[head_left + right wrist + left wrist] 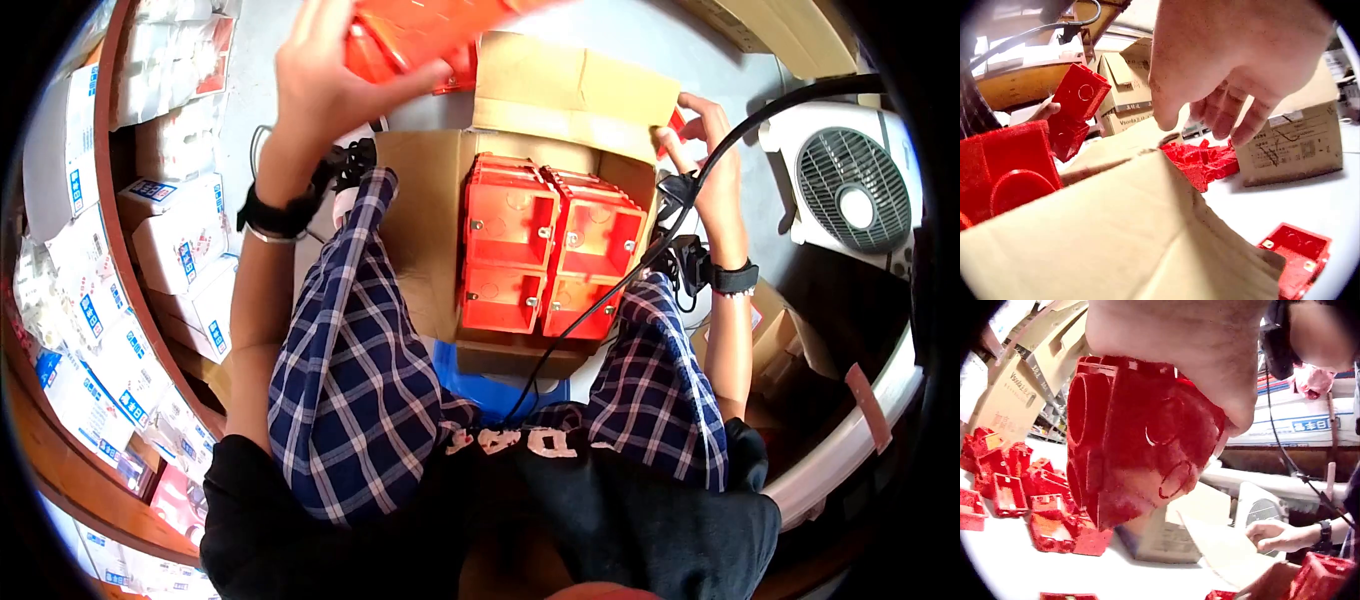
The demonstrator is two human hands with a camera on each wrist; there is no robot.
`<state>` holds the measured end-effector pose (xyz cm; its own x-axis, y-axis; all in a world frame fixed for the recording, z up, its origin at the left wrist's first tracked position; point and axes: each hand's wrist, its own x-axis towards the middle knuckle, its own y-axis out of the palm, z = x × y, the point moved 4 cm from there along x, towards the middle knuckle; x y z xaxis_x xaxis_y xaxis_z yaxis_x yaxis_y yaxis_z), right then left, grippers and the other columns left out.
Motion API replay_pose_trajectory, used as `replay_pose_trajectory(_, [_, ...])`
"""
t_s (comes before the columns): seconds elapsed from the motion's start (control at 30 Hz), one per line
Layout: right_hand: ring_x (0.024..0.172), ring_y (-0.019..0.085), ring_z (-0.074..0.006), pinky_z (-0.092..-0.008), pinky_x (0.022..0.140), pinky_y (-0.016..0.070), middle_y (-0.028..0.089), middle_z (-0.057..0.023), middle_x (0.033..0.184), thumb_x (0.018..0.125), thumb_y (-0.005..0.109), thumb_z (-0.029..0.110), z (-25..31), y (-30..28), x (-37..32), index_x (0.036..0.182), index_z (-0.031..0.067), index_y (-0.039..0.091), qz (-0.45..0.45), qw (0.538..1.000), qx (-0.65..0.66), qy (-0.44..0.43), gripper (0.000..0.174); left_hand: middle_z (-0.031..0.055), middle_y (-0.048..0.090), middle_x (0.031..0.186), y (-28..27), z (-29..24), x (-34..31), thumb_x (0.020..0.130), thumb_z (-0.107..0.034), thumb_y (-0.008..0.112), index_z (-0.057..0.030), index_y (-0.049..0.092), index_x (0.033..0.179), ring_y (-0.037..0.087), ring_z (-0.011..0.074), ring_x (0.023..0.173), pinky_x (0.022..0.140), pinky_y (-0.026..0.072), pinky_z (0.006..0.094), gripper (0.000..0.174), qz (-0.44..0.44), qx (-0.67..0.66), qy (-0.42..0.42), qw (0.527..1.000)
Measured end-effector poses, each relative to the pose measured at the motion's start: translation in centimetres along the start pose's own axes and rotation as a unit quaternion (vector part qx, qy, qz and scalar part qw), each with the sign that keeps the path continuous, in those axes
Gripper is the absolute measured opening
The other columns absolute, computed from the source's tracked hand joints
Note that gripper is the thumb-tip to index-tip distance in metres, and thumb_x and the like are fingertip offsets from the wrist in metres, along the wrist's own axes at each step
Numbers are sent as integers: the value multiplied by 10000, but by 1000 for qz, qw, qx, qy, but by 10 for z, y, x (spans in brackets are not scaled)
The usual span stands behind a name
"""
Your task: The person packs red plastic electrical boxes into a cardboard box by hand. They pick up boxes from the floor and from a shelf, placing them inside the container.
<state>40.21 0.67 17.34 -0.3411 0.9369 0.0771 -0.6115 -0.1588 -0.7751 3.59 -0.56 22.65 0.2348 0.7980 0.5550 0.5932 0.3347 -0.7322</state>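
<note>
My left hand (325, 95) grips red plastic electrical boxes (425, 35), raised beyond the carton's far left side. In the left wrist view, round knockouts mark the sides of the held boxes (1147, 437). An open cardboard carton (420, 220) stands between the legs, with red electrical boxes (512, 225) packed inside in rows, their hollow faces up. My right hand (715, 170) hovers by the far right corner of the carton's raised far flap (575, 85). From the right wrist, that hand (1235, 62) shows loosely bent fingers over the flap's edge, holding nothing.
A pile of loose red boxes (1010, 481) lies on the white floor, with more cartons (1294, 144) around. At the right stands a fan (850, 180); a black cable (640, 265) crosses before the carton. Shelves of white packages (180, 240) line the left.
</note>
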Motion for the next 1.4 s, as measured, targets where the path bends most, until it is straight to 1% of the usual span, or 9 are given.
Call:
replay_pose_trajectory(0.07, [827, 618, -202, -317, 743, 503, 610, -91, 1003, 776, 802, 216, 1, 1, -1, 1231, 40, 578, -10, 998, 50, 36, 537, 129, 608, 1053, 0, -32, 6, 604, -268, 898, 3, 560, 1136, 622, 289, 924, 801, 507, 347, 686, 8, -34, 22, 999])
replay_pose_trajectory(0.2, [1028, 559, -229, -336, 833, 470, 581, -108, 1193, 739, 826, 248, -1, -3, 0, 1359, 78, 507, -51, 998, 40, -3, 717, 135, 612, 1037, 22, -78, 19, 622, -291, 874, -17, 568, 1132, 636, 281, 894, 777, 520, 321, 656, 178, -169, -15, 969])
replay_pose_trajectory(0.27, [1199, 504, -326, -401, 990, 421, 528, -156, 1314, 743, 774, 189, 14, -10, -8, 1400, 69, 454, -82, 995, -3, -64, 741, 116, 605, 1013, 33, -90, 12, 617, -317, 857, -53, 564, 1123, 649, 282, 827, 713, 528, 322, 642, 205, -140, 24, 968])
replay_pose_trajectory(0.4, [1327, 416, -374, -441, 1123, 304, 461, -189, 1413, 695, 658, 148, 39, -17, -21, 1419, 28, 407, 11, 995, 26, -97, 775, 87, 594, 981, 56, -104, 7, 645, -361, 821, -67, 557, 1113, 639, 283, 797, 654, 513, 334, 612, 296, -128, 21, 946])
replay_pose_trajectory(0.6, [1338, 399, -382, -448, 1125, 334, 431, -218, 1425, 583, 635, 63, 49, -8, -27, 1464, 41, 342, 201, 965, 165, -29, 929, 86, 597, 989, 63, -105, 11, 675, -392, 788, -63, 568, 1140, 642, 267, 785, 638, 505, 339, 610, 342, -130, 2, 930])
replay_pose_trajectory(0.77, [1223, 531, -295, -398, 1038, 407, 542, -155, 1318, 681, 835, 262, 47, 2, -31, 1398, 49, 433, 151, 952, 267, 20, 850, 84, 608, 1009, 61, -112, 7, 684, -391, 784, -55, 573, 1162, 648, 260, 790, 649, 510, 343, 622, 357, -121, -1, 926])
replay_pose_trajectory(1.03, [936, 665, -236, -336, 812, 517, 659, -112, 1068, 698, 810, 151, 35, 9, -32, 1214, 39, 538, 108, 976, 180, 62, 594, 110, 565, 1173, 61, -103, 2, 733, -253, 756, -59, 506, 1273, 627, 292, 987, 808, 527, 349, 625, 347, -168, -34, 922])
replay_pose_trajectory(1.27, [1084, 625, -248, -346, 929, 488, 642, -125, 1165, 708, 772, 90, 32, 1, -28, 1199, 31, 552, 145, 975, 167, -4, 542, 124, 507, 1254, 57, -97, 1, 746, -161, 736, -88, 459, 1353, 591, 304, 1065, 871, 507, 360, 672, 382, -201, -37, 901])
replay_pose_trajectory(1.4, [1148, 611, -241, -350, 976, 482, 634, -130, 1232, 722, 749, 27, 32, -3, -28, 1191, 32, 557, 176, 963, 201, 46, 507, 104, 518, 1240, 57, -110, 1, 754, -172, 732, -91, 473, 1359, 620, 283, 974, 810, 523, 361, 663, 426, -202, -31, 881])
